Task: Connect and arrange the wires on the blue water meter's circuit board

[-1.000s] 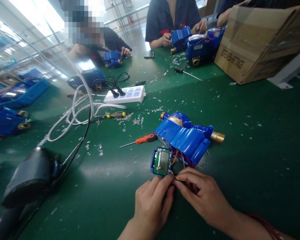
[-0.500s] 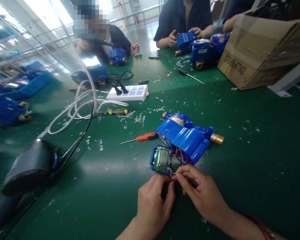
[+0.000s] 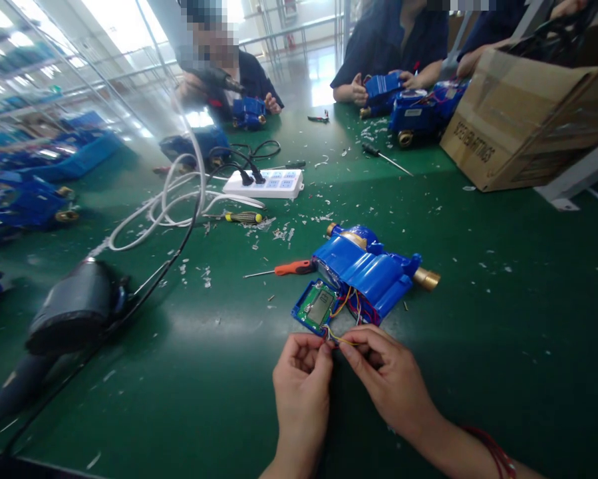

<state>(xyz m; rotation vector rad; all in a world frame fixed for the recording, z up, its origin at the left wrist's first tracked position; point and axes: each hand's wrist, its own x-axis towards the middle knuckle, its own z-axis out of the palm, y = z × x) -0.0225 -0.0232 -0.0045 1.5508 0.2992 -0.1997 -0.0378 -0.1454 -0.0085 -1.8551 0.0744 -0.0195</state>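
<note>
My left hand (image 3: 303, 379) is closed, its thumb and finger pinching thin wires at the lower edge of a circuit board (image 3: 317, 307) with a small display, seated in a blue housing. Just to the right, my right hand (image 3: 391, 372) pinches a yellow wire (image 3: 347, 342); the fingertips of both hands are close together. Orange, red and white wires run from the board into a blue water meter (image 3: 363, 266) with brass ends, lying behind my hands. An orange-handled screwdriver (image 3: 293, 267) lies left of the meter.
A heat gun (image 3: 72, 306) lies at left, its cord near a white power strip (image 3: 263, 183). A yellow screwdriver (image 3: 243, 217), a black screwdriver (image 3: 371, 150) and plastic scraps are scattered about. A cardboard box (image 3: 523, 120) stands far right. Co-workers handle blue meters across the table.
The circuit board has turned and shifted slightly left. My left hand has come up into a closer pinch at the wires, and my right hand has moved a little left.
</note>
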